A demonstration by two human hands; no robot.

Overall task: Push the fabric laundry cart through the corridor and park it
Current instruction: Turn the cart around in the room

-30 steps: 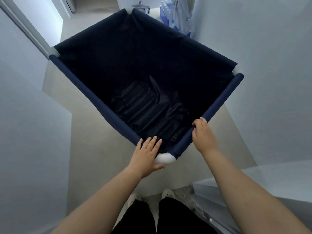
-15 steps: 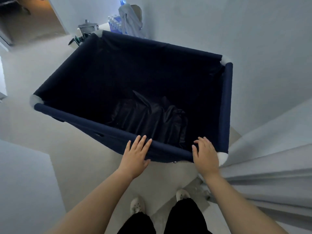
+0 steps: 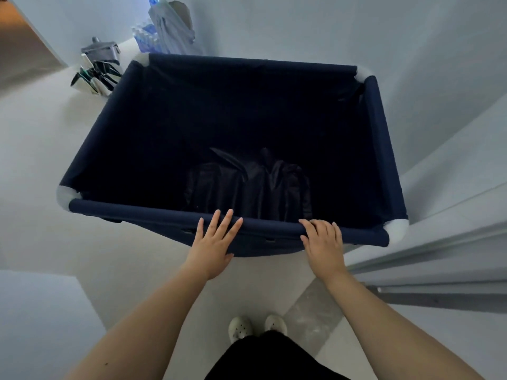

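The navy fabric laundry cart (image 3: 153, 212) with white corner joints fills the middle of the head view, its near rail right in front of me. Dark crumpled fabric (image 3: 252, 185) lies at its bottom. My left hand (image 3: 212, 246) rests flat against the near rail with fingers spread, palm on the outer side. My right hand (image 3: 325, 244) lies on the same rail further right, fingers curled loosely over the top. The cart's right side runs close along the white wall.
A white wall (image 3: 428, 78) and door frame (image 3: 439, 259) stand at the right. At the far left corner sit a grey lidded bin (image 3: 100, 50), striped folded items (image 3: 96, 76), bottled water (image 3: 145, 37) and a hanging pale bag (image 3: 172, 31). A white wall corner (image 3: 41, 311) is near left.
The cart has swung round from a diagonal to square in front of me. Both hands slid from its near corner onto the near rail. The far corner clutter came into view.
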